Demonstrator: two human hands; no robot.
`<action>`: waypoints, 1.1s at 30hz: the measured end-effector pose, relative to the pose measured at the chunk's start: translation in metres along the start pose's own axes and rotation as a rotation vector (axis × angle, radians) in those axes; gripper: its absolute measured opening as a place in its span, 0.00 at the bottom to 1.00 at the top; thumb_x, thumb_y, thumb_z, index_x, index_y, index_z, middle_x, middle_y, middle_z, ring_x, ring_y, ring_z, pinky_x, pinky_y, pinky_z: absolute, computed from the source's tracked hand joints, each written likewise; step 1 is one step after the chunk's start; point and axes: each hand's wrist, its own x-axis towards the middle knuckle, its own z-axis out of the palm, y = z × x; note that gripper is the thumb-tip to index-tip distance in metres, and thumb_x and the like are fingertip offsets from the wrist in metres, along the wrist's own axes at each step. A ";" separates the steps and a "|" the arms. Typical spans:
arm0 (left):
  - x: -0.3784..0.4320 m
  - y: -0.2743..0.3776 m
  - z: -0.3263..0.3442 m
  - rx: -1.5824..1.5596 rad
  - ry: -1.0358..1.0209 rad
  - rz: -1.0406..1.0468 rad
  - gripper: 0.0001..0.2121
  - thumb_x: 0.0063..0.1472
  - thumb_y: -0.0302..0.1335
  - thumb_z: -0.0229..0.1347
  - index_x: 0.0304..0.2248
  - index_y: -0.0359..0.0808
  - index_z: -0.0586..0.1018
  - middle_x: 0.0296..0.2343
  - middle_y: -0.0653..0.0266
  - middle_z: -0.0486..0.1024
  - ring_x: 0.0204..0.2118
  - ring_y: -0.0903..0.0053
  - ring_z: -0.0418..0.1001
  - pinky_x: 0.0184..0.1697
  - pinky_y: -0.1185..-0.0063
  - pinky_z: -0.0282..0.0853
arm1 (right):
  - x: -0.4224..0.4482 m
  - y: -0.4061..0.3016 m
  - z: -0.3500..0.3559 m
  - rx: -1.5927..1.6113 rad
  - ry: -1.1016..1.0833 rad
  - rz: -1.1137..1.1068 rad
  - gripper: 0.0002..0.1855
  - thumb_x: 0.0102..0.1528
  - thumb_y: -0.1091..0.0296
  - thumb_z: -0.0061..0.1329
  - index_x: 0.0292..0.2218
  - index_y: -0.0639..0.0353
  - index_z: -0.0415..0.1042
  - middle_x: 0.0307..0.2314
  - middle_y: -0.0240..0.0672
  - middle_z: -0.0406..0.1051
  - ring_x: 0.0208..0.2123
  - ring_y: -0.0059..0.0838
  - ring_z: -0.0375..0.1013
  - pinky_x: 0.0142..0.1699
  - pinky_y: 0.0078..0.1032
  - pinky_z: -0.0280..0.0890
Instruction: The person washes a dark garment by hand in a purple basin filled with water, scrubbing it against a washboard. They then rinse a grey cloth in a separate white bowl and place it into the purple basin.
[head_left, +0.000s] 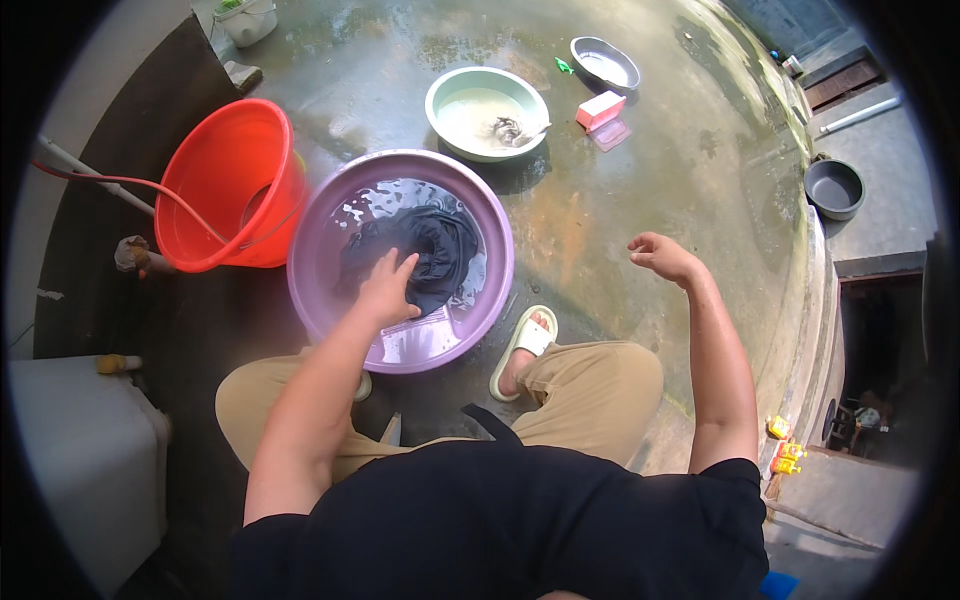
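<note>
A round purple plastic basin (301, 285) stands on the wet floor between my knees. Dark wet cloth (442, 262) lies bunched in its water, beside a ribbed washboard surface (416, 330) moulded into the near side. My left hand (388, 291) reaches over the basin with fingers spread, at the near left part of the cloth. Whether it touches the cloth or hovers just above, I cannot tell. Out to the right, my right hand (661, 257) hangs in the air over the concrete, fingers loosely bent and nothing visible in them.
Left of the basin is a red bucket (217, 172) with a red hose (180, 199) running in. Beyond sits a pale green basin (487, 154) holding cloudy water and cloth. Farther off are a pink box (600, 111), a grey basin (606, 64) and a dark tub (834, 189).
</note>
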 end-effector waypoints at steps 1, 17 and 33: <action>0.012 0.000 0.003 0.022 -0.013 -0.016 0.47 0.38 0.34 0.65 0.57 0.52 0.51 0.58 0.53 0.41 0.60 0.57 0.45 0.56 0.66 0.52 | 0.020 -0.002 0.001 -0.173 0.015 -0.029 0.22 0.50 0.63 0.50 0.46 0.56 0.64 0.30 0.35 0.69 0.37 0.32 0.68 0.45 0.27 0.63; 0.115 -0.014 0.087 0.322 -0.546 0.025 0.56 0.35 0.55 0.63 0.59 0.55 0.40 0.59 0.49 0.33 0.61 0.51 0.24 0.58 0.54 0.25 | 0.343 -0.102 0.109 -0.709 0.495 -0.597 0.23 0.46 0.75 0.42 0.47 0.58 0.62 0.41 0.42 0.65 0.46 0.38 0.61 0.51 0.32 0.56; 0.133 -0.030 0.093 0.271 -0.627 0.083 0.58 0.31 0.57 0.63 0.59 0.54 0.41 0.58 0.49 0.37 0.61 0.50 0.25 0.58 0.53 0.22 | 0.403 -0.041 0.124 -0.713 0.354 -0.426 0.09 0.51 0.69 0.38 0.34 0.53 0.69 0.33 0.35 0.68 0.42 0.33 0.66 0.50 0.41 0.55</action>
